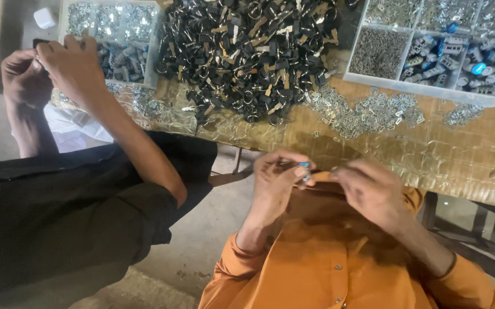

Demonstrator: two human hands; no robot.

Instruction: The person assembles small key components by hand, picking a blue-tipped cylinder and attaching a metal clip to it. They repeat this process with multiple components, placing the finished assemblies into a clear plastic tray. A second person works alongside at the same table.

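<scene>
Head view first: I see my left hand (273, 180) pinching a small metal part with a blue end (305, 170) between thumb and fingertips, held close to my chest just below the table edge (373, 166). My right hand (373, 191) meets it from the other side, fingers curled inward and pressed together at the tips; whether it grips anything of its own I cannot tell. To do this fitting well, I judge both hands should stay close and steady, thumbs bracing the part. Ahead lie a heap of black pieces (247, 57), scattered silver clips (367, 111) and a white divided tray (436, 57). A co-worker's hands (47, 71) work at another tray (116, 40) to my left, so free room lies mostly on my right.
</scene>
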